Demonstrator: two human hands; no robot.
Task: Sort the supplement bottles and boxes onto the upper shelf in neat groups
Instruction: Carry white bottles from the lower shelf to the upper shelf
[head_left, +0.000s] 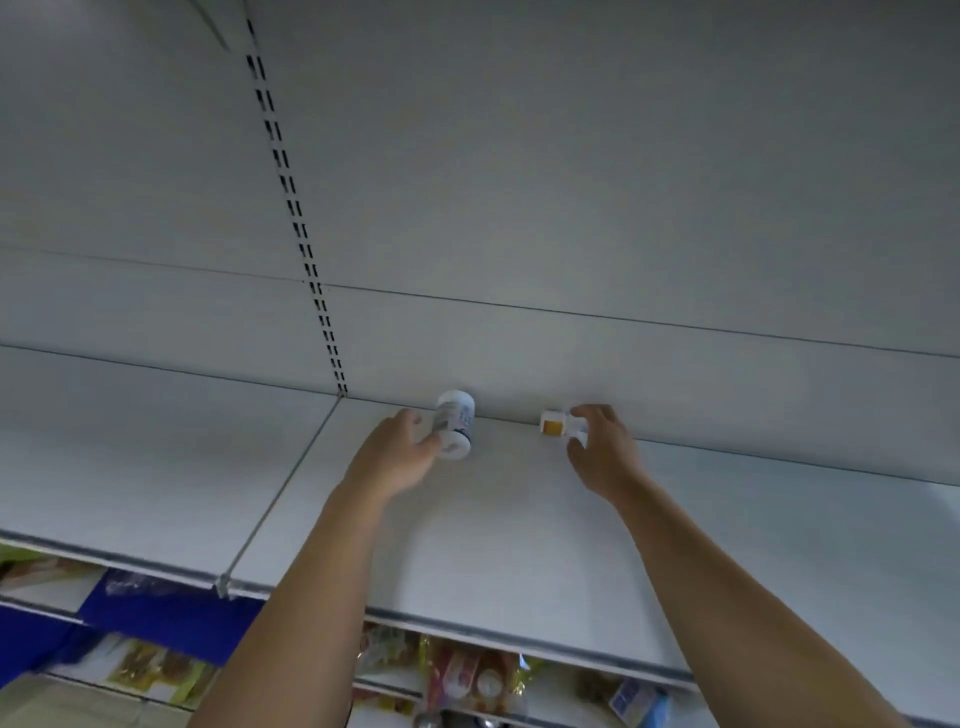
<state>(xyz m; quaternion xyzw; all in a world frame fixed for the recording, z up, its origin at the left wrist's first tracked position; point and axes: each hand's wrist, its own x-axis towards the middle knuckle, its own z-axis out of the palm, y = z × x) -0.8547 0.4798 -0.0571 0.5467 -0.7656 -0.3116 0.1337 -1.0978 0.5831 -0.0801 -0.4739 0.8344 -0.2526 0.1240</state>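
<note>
**Both grips on bottles at the back of the upper shelf**

Head view: the whole frame is soft, so I cannot read any print. My left grip (400, 452) holds a white bottle (456, 426) with a blue-marked label, thumb and fingers curled round its left side. The bottle is tilted with one round white end towards me, and I cannot tell whether it touches the upper shelf (519, 530). My right grip (602, 452) pinches a small white bottle (551, 422) with an orange patch. Its right end is hidden behind my fingers, and it lies sideways close to where the shelf meets the back panel (597, 197). The two bottles sit near each other but apart.

A slotted upright (291, 197) runs down the panel to the left of the bottles. My forearms cross the shelf's front edge and cover part of the lower shelf. There I make out only blurred packets (467, 670), a blue sheet (166, 605) and a small blue-and-white carton (631, 701), cut off near the bottom.
</note>
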